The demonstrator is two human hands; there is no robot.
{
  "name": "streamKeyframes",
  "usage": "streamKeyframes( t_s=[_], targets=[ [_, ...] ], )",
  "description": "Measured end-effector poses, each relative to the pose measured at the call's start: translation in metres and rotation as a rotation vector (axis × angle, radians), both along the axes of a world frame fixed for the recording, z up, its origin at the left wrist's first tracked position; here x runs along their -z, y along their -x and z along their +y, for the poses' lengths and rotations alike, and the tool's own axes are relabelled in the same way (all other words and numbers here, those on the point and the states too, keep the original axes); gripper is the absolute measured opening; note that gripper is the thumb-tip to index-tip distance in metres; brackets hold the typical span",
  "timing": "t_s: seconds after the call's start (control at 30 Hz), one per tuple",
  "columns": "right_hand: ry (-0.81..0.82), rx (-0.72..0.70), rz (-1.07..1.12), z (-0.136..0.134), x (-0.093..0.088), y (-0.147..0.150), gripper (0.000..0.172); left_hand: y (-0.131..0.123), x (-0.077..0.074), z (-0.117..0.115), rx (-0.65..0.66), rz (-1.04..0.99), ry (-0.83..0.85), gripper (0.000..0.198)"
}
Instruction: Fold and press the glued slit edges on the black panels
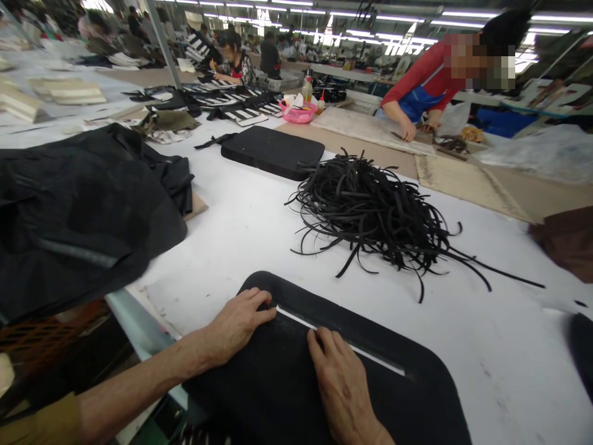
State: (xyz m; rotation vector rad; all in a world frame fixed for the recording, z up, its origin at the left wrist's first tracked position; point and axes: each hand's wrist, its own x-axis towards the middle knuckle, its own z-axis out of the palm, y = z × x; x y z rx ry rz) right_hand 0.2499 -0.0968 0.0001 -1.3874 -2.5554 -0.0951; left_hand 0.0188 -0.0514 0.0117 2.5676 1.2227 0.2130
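Note:
A black panel (287,389) with rounded corners lies on the white table in front of me, its near part cut off by the bottom of the view. A long narrow slot (377,358) runs across it, and white shows through. At the slot's left end is my left hand (241,321), its fingers bent onto the panel and the thumb touching the slot's end. My right hand (340,377) presses bent fingertips against the slot's near edge, around its middle. Both hands look closed on the panel's material; the undersides of the fingers are hidden.
A tangled heap of black strips (370,207) lies beyond the panel. Behind it is a stack of black panels (273,150). Black fabric (88,210) covers the left side. A pink basket (298,112) stands farther back. Across the table, a person in red (419,80) bends over a board.

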Motion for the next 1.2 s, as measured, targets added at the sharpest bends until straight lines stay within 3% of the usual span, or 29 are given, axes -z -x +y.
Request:
streamKeyframes(
  t_s=[0.17,0.33,0.47,0.57,0.77,1.03,1.2],
  targets=[
    [0.0,0.014,-0.027,0.0,-0.002,0.001,0.043,0.007,0.004,0.003,0.03,-0.084,-0.01,0.031],
    [0.075,0.062,0.026,0.003,-0.009,-0.005,0.034,0.011,0.002,0.007,-0.148,-0.302,-0.015,0.027],
    [0.107,0.157,0.146,0.013,-0.013,-0.006,0.021,-0.003,-0.01,0.011,-0.002,-0.287,0.016,0.028],
    [0.102,0.153,0.146,0.021,-0.013,-0.004,0.019,-0.016,-0.012,0.019,0.099,-0.235,0.012,0.029],
    [0.074,0.145,0.093,0.032,-0.016,-0.001,0.017,-0.026,-0.002,0.034,0.14,-0.175,-0.031,0.026],
    [0.024,-0.008,-0.137,0.039,0.0,0.007,0.021,-0.023,0.003,0.036,0.128,-0.169,-0.034,0.024],
    [0.077,-0.01,-0.192,0.042,-0.005,0.009,0.018,-0.019,0.005,0.042,0.151,-0.153,-0.058,0.019]
  ],
)
